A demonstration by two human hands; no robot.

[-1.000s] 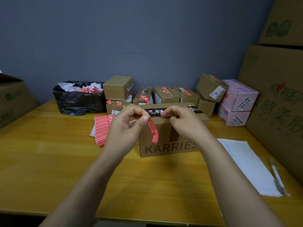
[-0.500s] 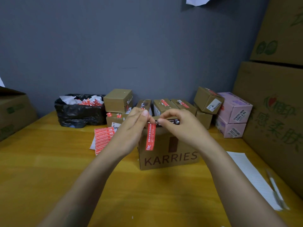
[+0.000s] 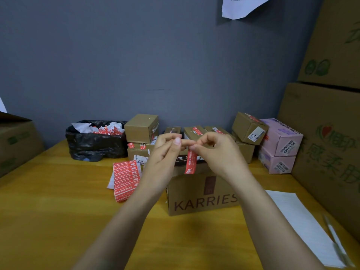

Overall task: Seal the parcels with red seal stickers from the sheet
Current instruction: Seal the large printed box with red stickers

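A brown KARRIES parcel (image 3: 202,193) stands mid-table in front of me. Above its top hangs a red seal sticker (image 3: 190,162), its free end pointing down. My right hand (image 3: 218,152) pinches the sticker's top end between thumb and forefinger. My left hand (image 3: 165,151) is raised beside it, fingers curled, fingertips meeting the sticker's top; the exact contact is hidden. The red sticker sheet (image 3: 126,180) lies on the table left of the parcel.
Several small brown parcels (image 3: 141,128) with red seals line the wall, with two pink boxes (image 3: 280,139) at right. A black bag of scraps (image 3: 95,141) sits back left. A white paper (image 3: 303,225) and pen (image 3: 335,238) lie at right. Large cartons (image 3: 327,133) flank the table.
The sticker passed from my left hand's pinch to hanging straight down from my right fingers. Both hands rose a little above the parcel, and the view tilted up.
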